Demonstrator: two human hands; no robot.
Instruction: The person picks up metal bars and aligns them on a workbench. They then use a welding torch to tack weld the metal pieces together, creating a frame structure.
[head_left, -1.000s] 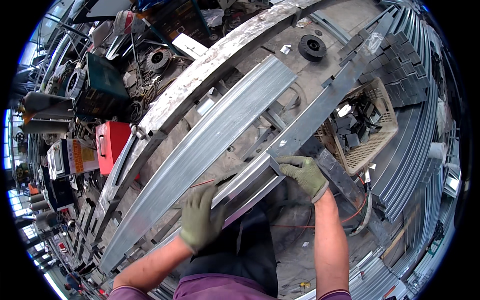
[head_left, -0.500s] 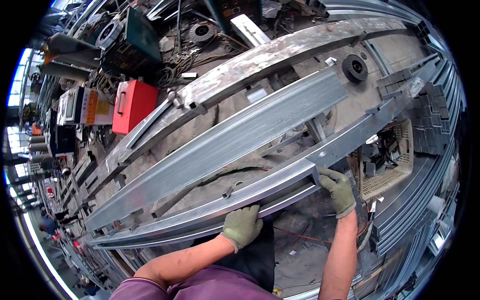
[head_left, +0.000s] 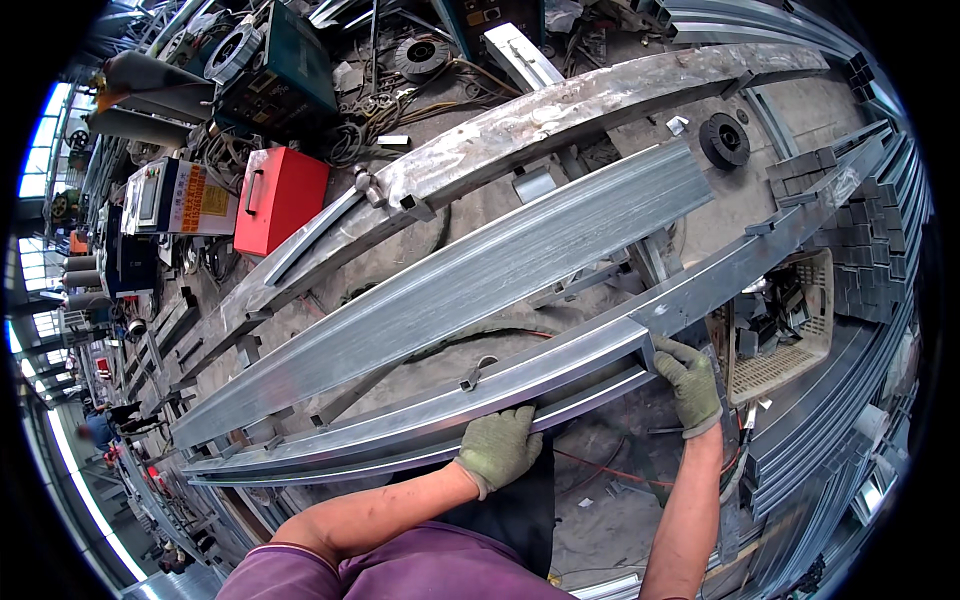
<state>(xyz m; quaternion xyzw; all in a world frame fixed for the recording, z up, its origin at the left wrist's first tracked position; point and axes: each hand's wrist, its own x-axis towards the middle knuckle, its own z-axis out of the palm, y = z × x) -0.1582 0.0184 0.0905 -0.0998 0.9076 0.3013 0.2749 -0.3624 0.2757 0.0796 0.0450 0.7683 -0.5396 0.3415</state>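
A long galvanized steel C-channel [head_left: 400, 435] lies across in front of me, its hollow side facing my body. My left hand [head_left: 500, 448], in a green work glove, is closed over its near lip around the middle. At the channel's right end, my right hand [head_left: 688, 385], gloved the same way, grips the end edge, its fingers partly hidden. Behind the channel runs a steel support beam [head_left: 690, 298], which it overlaps. A second, wide galvanized channel [head_left: 450, 295] rests farther off with its broad flat face up.
Beyond lies a rusty, paint-stained beam [head_left: 500, 130]. A red box [head_left: 282, 200] stands at left. On the right are a plastic crate [head_left: 780, 365] of metal offcuts, stacked small steel pieces [head_left: 865, 250] and long profiles [head_left: 830, 420]. A black spool [head_left: 724, 141] sits on the floor.
The whole view has shifted slightly, with the scene sitting a little farther right. Both hands keep their hold on the channel, and its position against the support beam looks about the same.
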